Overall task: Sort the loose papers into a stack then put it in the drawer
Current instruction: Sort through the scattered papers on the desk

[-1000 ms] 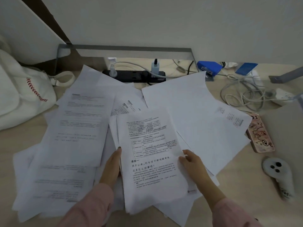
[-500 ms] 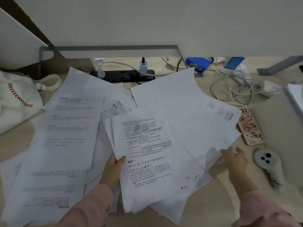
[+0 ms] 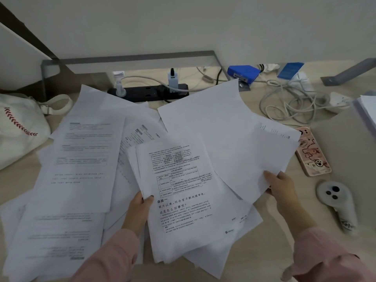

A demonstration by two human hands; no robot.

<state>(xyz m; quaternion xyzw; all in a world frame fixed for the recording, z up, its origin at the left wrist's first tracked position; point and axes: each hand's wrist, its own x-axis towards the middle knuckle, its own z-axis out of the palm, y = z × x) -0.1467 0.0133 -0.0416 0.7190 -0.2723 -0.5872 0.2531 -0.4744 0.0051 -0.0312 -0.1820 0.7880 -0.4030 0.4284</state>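
Note:
Loose white papers lie scattered over the wooden desk. My left hand grips the left edge of a small stack of printed sheets, thumb on top. My right hand pinches the near corner of a large blank sheet to the right, and that corner is lifted. More printed pages spread out at the left, overlapping each other. No drawer is in view.
A white canvas bag sits at far left. A black power strip, a blue stapler and tangled cables line the back. A pink phone and a white controller lie at right, beside a grey board.
My right hand left the printed stack, reached right and took hold of the blank sheet's corner. My left hand kept its grip on the stack.

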